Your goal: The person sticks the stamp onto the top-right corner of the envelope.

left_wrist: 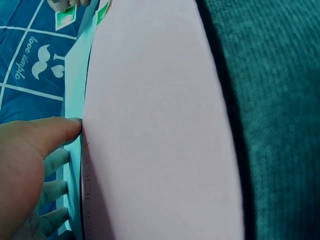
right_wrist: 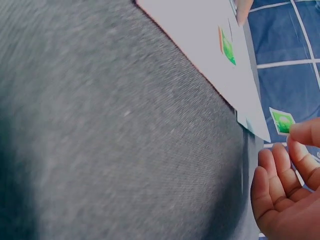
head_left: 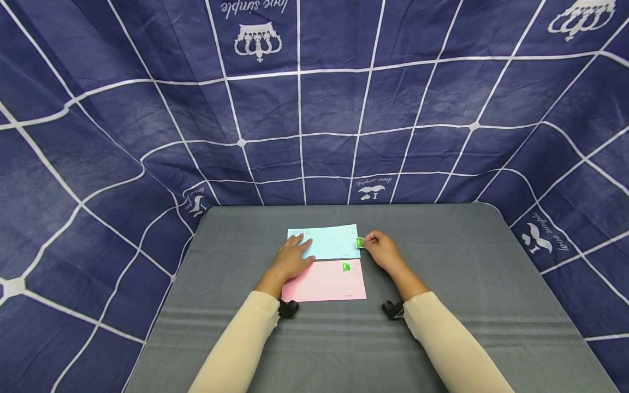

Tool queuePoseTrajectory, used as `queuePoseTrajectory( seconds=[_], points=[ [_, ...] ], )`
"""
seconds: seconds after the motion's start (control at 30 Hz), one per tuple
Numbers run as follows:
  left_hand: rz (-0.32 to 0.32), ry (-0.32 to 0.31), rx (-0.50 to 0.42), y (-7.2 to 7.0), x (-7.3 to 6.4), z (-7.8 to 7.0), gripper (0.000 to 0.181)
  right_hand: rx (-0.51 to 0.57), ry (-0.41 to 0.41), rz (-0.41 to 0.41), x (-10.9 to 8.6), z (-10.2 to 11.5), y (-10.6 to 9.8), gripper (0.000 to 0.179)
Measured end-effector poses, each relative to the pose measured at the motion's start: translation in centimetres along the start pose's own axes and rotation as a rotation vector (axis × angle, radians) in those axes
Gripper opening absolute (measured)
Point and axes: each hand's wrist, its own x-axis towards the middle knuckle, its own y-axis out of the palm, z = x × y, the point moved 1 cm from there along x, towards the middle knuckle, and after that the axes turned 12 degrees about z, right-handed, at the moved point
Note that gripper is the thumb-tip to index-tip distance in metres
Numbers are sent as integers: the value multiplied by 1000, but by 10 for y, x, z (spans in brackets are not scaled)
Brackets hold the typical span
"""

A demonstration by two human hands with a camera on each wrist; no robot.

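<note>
A light blue envelope (head_left: 331, 244) lies flat on the grey table, its lower edge against a pink envelope (head_left: 321, 284). My left hand (head_left: 292, 257) rests with spread fingers on the blue envelope's left part, the thumb near the border of the two. Between thumb and index finger, my right hand (head_left: 382, 251) pinches a small green stamp (right_wrist: 283, 121) by its edge. In the head view that stamp appears at the blue envelope's right edge; the right wrist view shows it lifted above the surface. Another green stamp (head_left: 346, 266) sits on the pink envelope's upper right.
Grey cloth covers the table (head_left: 442, 338). A dark blue curtain (head_left: 329, 103) with white grid lines hangs behind the table and along both sides. Black wrist-worn devices show at the left cuff (head_left: 288, 309) and right cuff (head_left: 392, 310).
</note>
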Motion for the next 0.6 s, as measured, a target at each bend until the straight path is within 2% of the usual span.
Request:
queuePoseTrajectory(
  seconds=[0.6],
  points=[
    [-12, 3, -39, 4, 1, 4, 61, 113, 3, 18, 17, 12, 9, 17]
  ],
)
